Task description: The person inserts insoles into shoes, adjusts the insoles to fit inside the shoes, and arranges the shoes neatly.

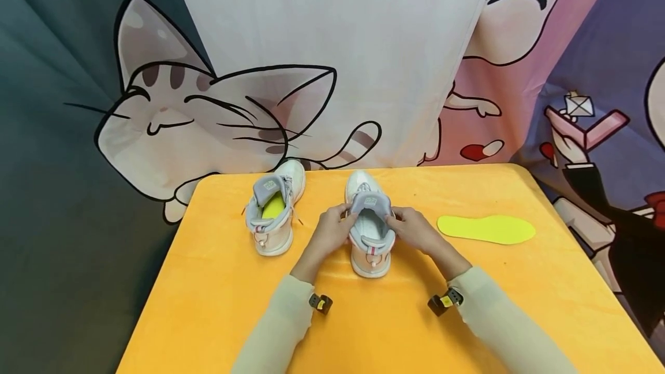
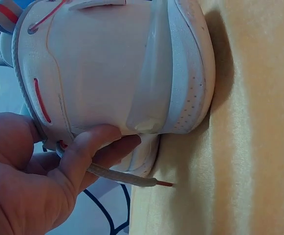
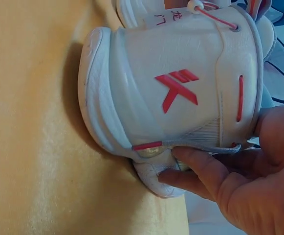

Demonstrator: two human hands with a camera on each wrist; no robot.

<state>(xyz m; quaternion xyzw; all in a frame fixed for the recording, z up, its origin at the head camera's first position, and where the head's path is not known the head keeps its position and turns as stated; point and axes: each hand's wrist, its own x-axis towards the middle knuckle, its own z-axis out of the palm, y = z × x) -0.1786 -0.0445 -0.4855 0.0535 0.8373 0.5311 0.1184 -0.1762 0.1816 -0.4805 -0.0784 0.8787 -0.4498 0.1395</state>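
Note:
A white sneaker with a pale pink heel stands upright on the table, toe pointing away. My left hand grips the left edge of its opening, thumb at the inside and fingers along the outer wall. The opposite edge is held the same way by my right hand. Through the opening a pale inner sole shows. In the left wrist view a grey lace with a red tip hangs by the fingers. The right wrist view shows a red logo on the sneaker's side.
To the left stands the matching sneaker, with a yellow-green insole inside. A loose yellow-green insole lies flat at the right. The table has a yellow cloth; a printed cartoon curtain hangs behind its far edge.

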